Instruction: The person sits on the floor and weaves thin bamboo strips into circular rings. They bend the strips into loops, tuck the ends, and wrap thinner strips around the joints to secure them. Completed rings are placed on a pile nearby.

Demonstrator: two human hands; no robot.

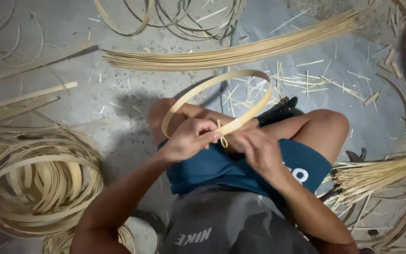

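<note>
A flat bamboo strip bent into a hoop (222,94) stands tilted over the seated person's knees at the centre of the scene, its near edge pinched between both hands where the strip's ends overlap. The left hand (189,139) is curled narrowly around the hoop's near-left part, thumb and fingertips pressing at the joint; the right hand (254,148) is closed over the joint from the right, fingers bent tight around the strip. A thin pale binding sliver (222,136) hangs in a small loop from the overlap, just between the two hands. Beneath the hoop are the person's bare legs, blue shorts (222,169) and, nearest the camera, a grey shirt (222,226). A dark tool (280,108) lies on the floor just beyond the right knee, partly hidden by the hoop. Farther off, a long bundle of thin bamboo splints (240,51) stretches across the grey concrete floor (118,113), with short offcuts (301,82) scattered to its near right. A stack of finished hoops (38,183) sits at near left, more loose hoops (175,16) lie at the far edge, and another sheaf of splints (381,171) fans in from the right.
</note>
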